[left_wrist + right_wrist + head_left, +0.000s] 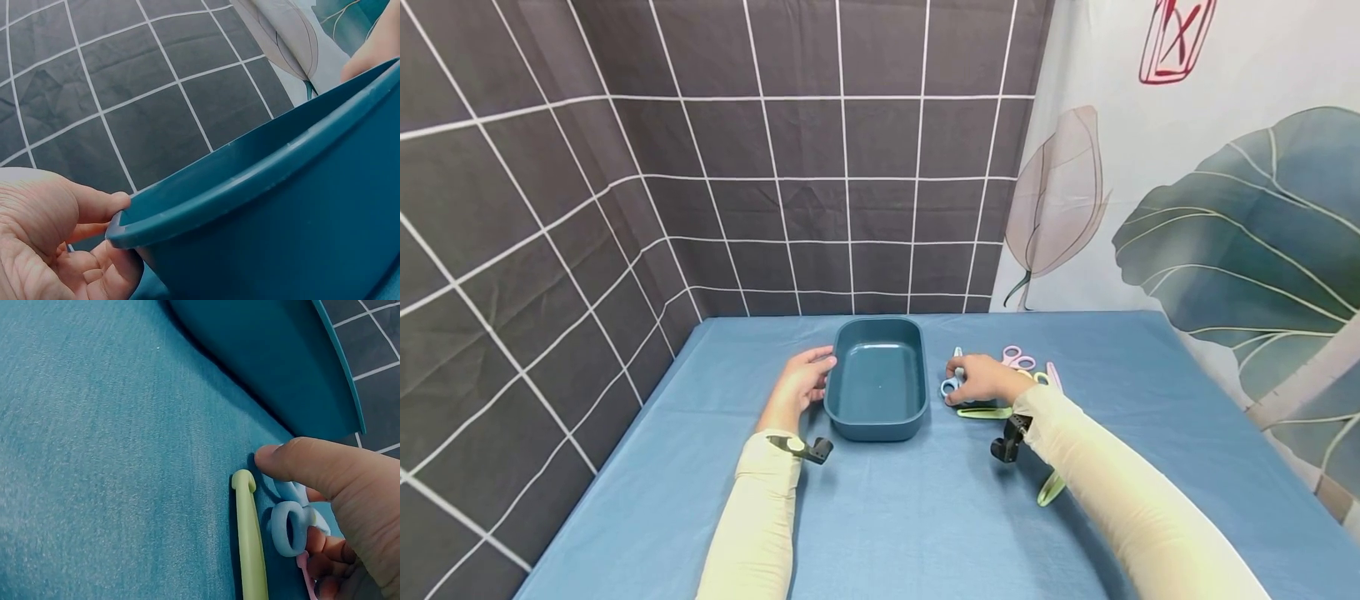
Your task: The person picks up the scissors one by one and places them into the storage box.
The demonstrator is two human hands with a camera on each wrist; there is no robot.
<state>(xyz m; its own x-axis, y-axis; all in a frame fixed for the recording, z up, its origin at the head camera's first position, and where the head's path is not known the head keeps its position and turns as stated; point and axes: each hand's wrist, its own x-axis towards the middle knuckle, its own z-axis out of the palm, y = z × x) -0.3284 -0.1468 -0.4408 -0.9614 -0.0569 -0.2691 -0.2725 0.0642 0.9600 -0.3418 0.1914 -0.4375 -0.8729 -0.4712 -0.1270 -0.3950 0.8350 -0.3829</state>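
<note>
On the blue-covered bench, pinching the rim of the teal tub between thumb and fingers of the left hand. Just right of the tub, bending the right hand over light-blue-handled scissors beside a slim light-green tool; cannot tell whether gripping them.

I was in a cloth-draped place that looked like a makeshift filming set: creased, white-gridded dark cloth hung left and far, a leaf-printed sheet hung at right, around a blue-covered tabletop. Home or office, I couldn't tell.
</note>
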